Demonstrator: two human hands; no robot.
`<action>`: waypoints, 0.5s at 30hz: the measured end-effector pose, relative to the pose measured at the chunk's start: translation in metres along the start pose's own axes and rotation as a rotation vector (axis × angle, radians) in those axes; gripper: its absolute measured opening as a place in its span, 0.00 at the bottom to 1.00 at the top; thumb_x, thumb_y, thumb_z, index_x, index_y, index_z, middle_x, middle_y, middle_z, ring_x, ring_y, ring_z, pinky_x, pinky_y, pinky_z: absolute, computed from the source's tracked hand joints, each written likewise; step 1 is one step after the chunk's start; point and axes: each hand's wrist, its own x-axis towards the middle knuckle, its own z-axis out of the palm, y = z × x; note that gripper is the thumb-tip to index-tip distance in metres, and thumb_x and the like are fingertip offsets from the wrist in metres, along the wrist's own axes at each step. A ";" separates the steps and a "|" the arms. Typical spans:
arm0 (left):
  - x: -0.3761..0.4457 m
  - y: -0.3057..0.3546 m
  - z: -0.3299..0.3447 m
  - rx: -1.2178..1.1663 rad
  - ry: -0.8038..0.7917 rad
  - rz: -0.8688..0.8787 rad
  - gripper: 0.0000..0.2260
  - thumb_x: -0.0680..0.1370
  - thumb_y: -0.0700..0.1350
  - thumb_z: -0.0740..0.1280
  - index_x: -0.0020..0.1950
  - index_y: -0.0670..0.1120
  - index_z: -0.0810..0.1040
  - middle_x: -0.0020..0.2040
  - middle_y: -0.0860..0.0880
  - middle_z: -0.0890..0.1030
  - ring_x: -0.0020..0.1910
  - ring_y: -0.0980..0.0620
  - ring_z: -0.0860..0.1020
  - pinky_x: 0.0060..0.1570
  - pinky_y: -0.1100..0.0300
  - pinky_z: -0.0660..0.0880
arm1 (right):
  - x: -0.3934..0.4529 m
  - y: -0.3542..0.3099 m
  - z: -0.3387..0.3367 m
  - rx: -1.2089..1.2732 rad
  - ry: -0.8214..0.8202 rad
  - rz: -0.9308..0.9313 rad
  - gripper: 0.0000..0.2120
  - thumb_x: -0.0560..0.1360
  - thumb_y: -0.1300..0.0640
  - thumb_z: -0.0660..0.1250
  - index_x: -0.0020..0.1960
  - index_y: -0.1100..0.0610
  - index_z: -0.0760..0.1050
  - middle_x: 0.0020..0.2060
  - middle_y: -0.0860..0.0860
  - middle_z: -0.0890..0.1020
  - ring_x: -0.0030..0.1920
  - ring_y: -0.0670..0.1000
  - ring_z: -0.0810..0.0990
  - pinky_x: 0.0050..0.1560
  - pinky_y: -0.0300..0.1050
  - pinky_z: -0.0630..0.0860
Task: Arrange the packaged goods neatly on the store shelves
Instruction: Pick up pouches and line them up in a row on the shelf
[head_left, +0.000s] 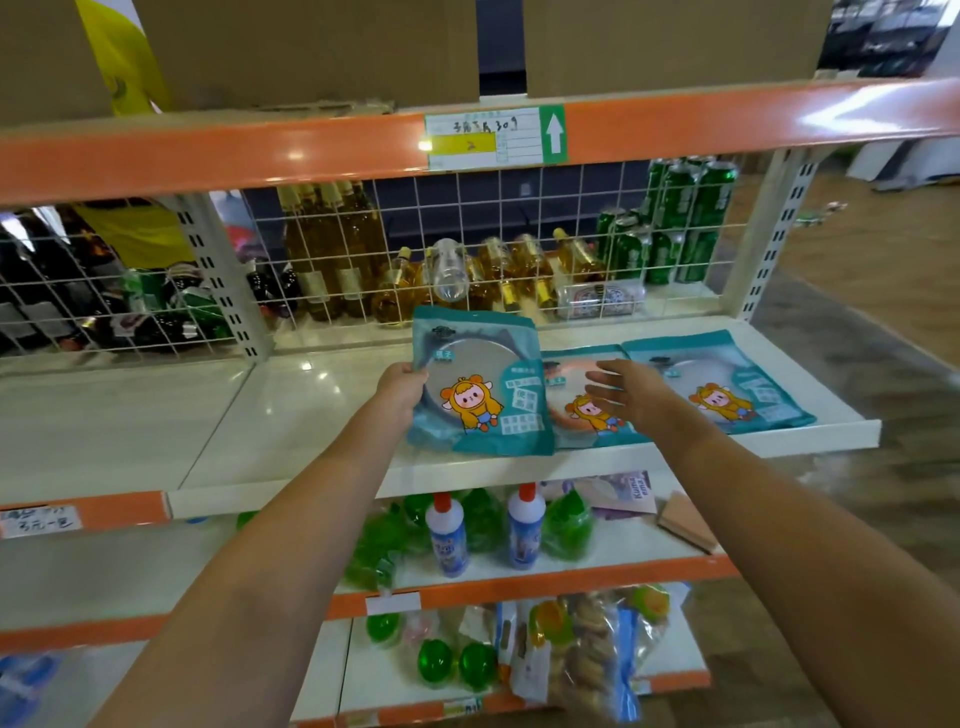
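The big store rack (311, 150) has orange edges and white shelves. The middle white shelf (291, 415) is the widest thing near the hands. Behind it stands a white wire fence (498, 218), and past the fence are tall yellow bottles (332, 249) and green cans (685, 208). Three teal packets with a cartoon animal are on this shelf. The far packet (727, 384) lies flat at the right end. The middle packet (582, 410) lies flat just beside it, touching its edge. The left packet (480, 384) is tipped up, with its bottom edge near the front of the shelf and its right side over the middle packet. The left hand (400, 389) holds the left packet by its left edge, fingers pinched on it. The right hand (631, 395) is spread wide with straight fingers over the middle packet and holds nothing. On the shelf below stand two white bottles with red caps (447, 535) among green pouches (566, 525).
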 end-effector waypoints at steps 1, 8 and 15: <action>0.003 -0.002 -0.002 0.000 0.023 0.002 0.10 0.82 0.40 0.59 0.62 0.40 0.73 0.50 0.44 0.77 0.48 0.46 0.76 0.50 0.53 0.74 | 0.000 0.000 -0.002 0.002 0.008 -0.001 0.17 0.82 0.60 0.54 0.68 0.65 0.68 0.64 0.60 0.75 0.53 0.56 0.75 0.48 0.44 0.75; 0.018 -0.017 -0.010 0.004 0.125 0.000 0.09 0.80 0.38 0.61 0.58 0.39 0.75 0.43 0.43 0.78 0.43 0.45 0.76 0.48 0.52 0.73 | -0.001 0.006 -0.002 0.008 0.038 0.011 0.12 0.81 0.60 0.55 0.58 0.63 0.74 0.54 0.57 0.78 0.46 0.55 0.78 0.42 0.41 0.74; 0.019 -0.034 0.004 0.007 0.090 -0.030 0.12 0.80 0.38 0.61 0.62 0.36 0.74 0.51 0.40 0.78 0.47 0.45 0.76 0.47 0.54 0.74 | 0.006 0.014 0.006 0.026 0.031 0.041 0.09 0.81 0.60 0.56 0.44 0.57 0.72 0.40 0.52 0.78 0.37 0.49 0.76 0.32 0.39 0.76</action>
